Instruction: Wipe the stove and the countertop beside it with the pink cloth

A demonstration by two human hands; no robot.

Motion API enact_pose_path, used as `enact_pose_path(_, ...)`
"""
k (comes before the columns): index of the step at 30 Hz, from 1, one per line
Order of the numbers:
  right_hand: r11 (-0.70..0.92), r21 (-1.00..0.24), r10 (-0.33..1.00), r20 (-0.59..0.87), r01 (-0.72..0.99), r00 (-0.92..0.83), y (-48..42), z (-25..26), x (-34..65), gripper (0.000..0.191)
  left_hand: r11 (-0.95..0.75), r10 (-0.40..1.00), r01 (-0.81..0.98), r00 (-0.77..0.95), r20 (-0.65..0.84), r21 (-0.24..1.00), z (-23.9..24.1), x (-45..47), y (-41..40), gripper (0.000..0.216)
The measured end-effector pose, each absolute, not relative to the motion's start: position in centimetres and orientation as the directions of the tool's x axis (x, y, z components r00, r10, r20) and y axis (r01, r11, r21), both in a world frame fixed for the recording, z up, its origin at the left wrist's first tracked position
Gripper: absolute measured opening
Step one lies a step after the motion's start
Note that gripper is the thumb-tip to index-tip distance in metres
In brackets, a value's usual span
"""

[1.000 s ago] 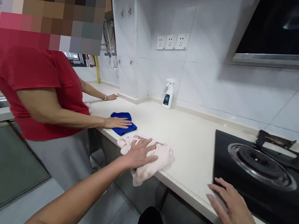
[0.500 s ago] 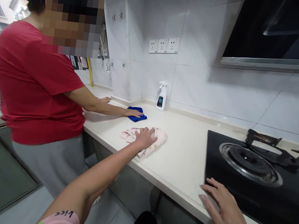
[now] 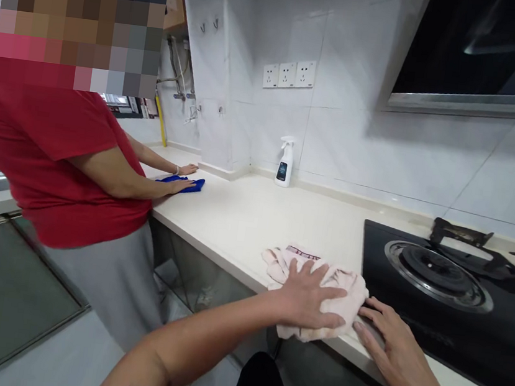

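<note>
My left hand (image 3: 310, 296) lies flat with fingers spread on a pale pink cloth (image 3: 353, 284), pressing it against the white countertop (image 3: 240, 216). Part of the cloth hangs over the front edge. Just right of it, my right hand (image 3: 392, 341) rests near the front left corner of the black gas hob (image 3: 438, 328), its fingers loosely extended and holding nothing. Its fingertips come close to the cloth; whether they touch it I cannot tell.
A person in a red shirt (image 3: 69, 157) stands at the left, one hand on a blue cloth (image 3: 196, 185). A white spray bottle (image 3: 284, 164) stands against the wall below sockets (image 3: 289, 75). A range hood (image 3: 490, 59) overhangs the hob.
My left hand has slid the pink cloth right and nearer, up beside my right hand. The co-worker's hand has moved the blue cloth left. My right hand stays by the hob.
</note>
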State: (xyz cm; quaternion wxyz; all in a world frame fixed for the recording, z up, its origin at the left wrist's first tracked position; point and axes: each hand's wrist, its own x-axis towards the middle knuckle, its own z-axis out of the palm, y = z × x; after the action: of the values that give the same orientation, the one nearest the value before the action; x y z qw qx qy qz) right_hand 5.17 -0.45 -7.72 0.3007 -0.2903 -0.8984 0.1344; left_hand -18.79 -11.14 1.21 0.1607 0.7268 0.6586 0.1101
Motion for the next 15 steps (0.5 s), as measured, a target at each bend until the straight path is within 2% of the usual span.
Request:
enact_pose_path(3, 0.803, -0.406, 0.592, 0.464, 0.436, -0.659, -0.2, -7.7, 5.1, 0.048, -0.054, 0.998, 0.920, 0.067, -0.020, 0.389, 0.7, -19.8, -11.6, 0.075)
enact_pose_path(6, 0.802, -0.407, 0.592, 0.455, 0.436, -0.665, 0.2, -8.0, 5.1, 0.046, 0.086, 0.996, 0.921, -0.074, -0.045, 0.379, 0.7, -22.6, -12.3, 0.078)
enact_pose_path(9, 0.807, -0.416, 0.584, 0.458, 0.418, -0.670, 0.7, -8.5, 5.1, 0.045, 0.236, 0.972, 0.918, -0.229, -0.062, 0.317, 1.3, -25.7, -13.1, 0.079)
enact_pose_path(15, 0.815, -0.424, 0.570, 0.469, 0.394, -0.675, 1.6, -9.6, 5.4, 0.045, 0.413, 0.908, 0.893, -0.419, -0.007, 0.178, 2.4, -30.9, -14.3, 0.078)
